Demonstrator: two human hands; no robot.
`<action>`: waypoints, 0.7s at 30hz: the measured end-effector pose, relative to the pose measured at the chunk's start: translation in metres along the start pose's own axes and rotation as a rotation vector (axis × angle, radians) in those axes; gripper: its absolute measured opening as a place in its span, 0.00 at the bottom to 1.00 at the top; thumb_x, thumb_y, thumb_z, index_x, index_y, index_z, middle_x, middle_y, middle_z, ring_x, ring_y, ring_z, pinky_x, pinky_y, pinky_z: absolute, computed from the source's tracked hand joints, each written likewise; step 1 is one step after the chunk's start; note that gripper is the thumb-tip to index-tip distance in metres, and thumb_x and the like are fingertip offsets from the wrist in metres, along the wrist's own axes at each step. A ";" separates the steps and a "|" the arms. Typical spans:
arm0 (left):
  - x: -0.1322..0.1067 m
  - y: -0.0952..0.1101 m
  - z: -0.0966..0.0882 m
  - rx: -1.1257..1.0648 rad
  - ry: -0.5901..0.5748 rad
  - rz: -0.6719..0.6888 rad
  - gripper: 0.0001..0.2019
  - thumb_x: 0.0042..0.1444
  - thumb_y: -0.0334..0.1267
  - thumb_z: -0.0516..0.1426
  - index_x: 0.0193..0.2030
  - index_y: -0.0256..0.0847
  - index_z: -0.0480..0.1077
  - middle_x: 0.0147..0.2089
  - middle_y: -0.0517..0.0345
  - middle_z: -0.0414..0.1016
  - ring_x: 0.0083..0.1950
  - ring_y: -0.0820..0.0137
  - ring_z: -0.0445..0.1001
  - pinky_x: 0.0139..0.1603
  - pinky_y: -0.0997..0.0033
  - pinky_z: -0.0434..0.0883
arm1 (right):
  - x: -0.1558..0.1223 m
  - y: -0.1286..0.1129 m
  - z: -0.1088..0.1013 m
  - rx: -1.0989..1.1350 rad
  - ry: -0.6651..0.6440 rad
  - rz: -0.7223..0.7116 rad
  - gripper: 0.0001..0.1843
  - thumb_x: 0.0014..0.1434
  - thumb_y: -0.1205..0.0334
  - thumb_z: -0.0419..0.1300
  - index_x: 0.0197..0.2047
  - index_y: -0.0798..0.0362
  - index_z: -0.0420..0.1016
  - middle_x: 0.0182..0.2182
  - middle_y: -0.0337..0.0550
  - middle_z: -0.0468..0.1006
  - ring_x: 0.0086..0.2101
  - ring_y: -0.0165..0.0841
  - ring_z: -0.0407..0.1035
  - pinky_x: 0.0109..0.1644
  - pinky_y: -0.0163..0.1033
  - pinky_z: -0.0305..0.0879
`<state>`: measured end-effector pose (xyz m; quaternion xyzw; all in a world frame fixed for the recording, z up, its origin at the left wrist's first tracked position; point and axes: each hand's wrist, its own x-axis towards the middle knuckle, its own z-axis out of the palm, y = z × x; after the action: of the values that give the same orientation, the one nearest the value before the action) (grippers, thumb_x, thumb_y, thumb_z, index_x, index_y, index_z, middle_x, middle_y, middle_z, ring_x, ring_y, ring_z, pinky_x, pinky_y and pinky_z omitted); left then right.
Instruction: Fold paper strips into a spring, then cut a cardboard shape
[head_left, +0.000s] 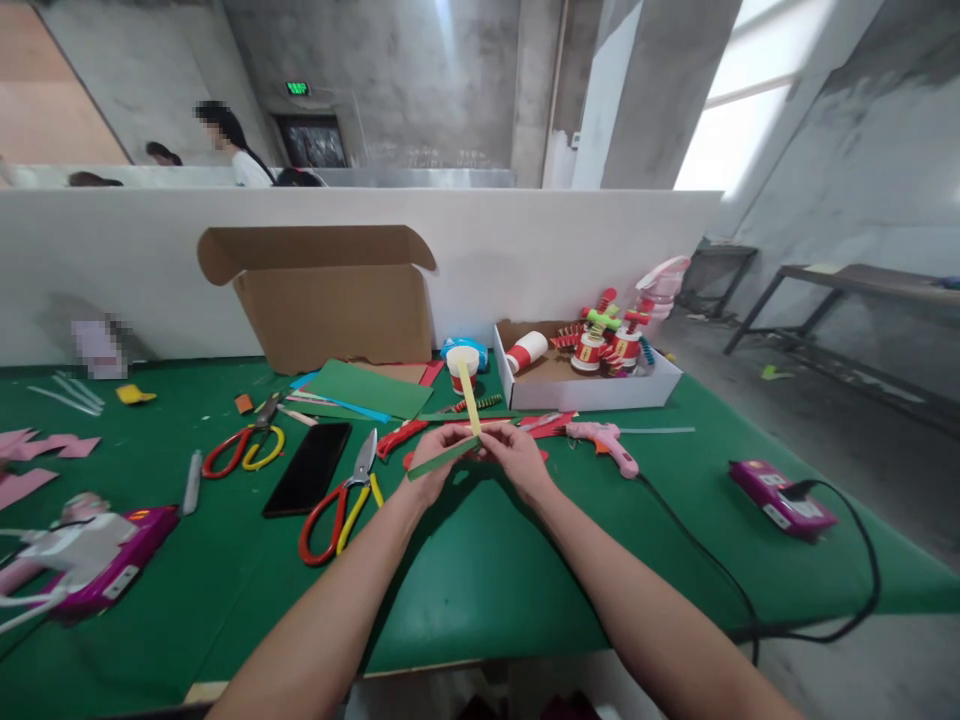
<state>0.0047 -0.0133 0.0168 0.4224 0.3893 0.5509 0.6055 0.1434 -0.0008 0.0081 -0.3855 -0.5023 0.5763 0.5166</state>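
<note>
**A:** What is each grip doing?

**B:** The grip of the left hand (433, 452) is closed: thumb and fingers pinch the green strip (442, 458), which slants down and to the left out of it. The grip of the right hand (517, 458) is closed too, its fingertips pinched at the foot of the yellow strip (469, 395), right where that strip meets the green one. The two hands touch there.

**A:** Where is that, going by the white box (592, 392)?

**B:** In front of its left corner and a little left of it, above the table (480, 570). The yellow strip stands nearly upright, its top level with the box's front wall.

**A:** And around them?

**B:** A pink glue gun (604, 440) lies just in front of the white box, its black cord running off to the right. A paper cup (459, 365) stands just left of the box, behind the yellow strip. Inside the box are decorated cups (600, 345) with folded paper arms. Farther left of the box lies a green sheet (367, 388), and nearer the person, red-and-yellow scissors (341, 505) beside a black phone (309, 468). Well left of the box stands an open brown carton (330, 300). Right of the box and nearer the table's edge sits a pink device (780, 497).
</note>
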 end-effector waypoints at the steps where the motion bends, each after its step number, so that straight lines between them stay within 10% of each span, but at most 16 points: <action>1: 0.000 0.000 0.000 0.003 0.006 -0.002 0.21 0.30 0.45 0.72 0.28 0.35 0.75 0.27 0.56 0.76 0.27 0.72 0.73 0.34 0.70 0.71 | 0.000 0.000 0.000 -0.009 -0.005 0.001 0.13 0.44 0.55 0.67 0.32 0.53 0.78 0.26 0.38 0.79 0.24 0.28 0.69 0.33 0.37 0.68; 21: -0.003 -0.003 0.002 0.060 0.146 0.041 0.17 0.40 0.45 0.67 0.33 0.36 0.71 0.29 0.58 0.76 0.30 0.71 0.73 0.36 0.71 0.70 | 0.001 -0.012 0.019 0.142 0.072 0.146 0.13 0.39 0.58 0.71 0.26 0.54 0.75 0.22 0.36 0.76 0.23 0.27 0.68 0.34 0.36 0.68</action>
<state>0.0073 -0.0165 0.0150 0.4069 0.4400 0.5805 0.5513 0.1278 -0.0036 0.0237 -0.4039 -0.4118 0.6326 0.5169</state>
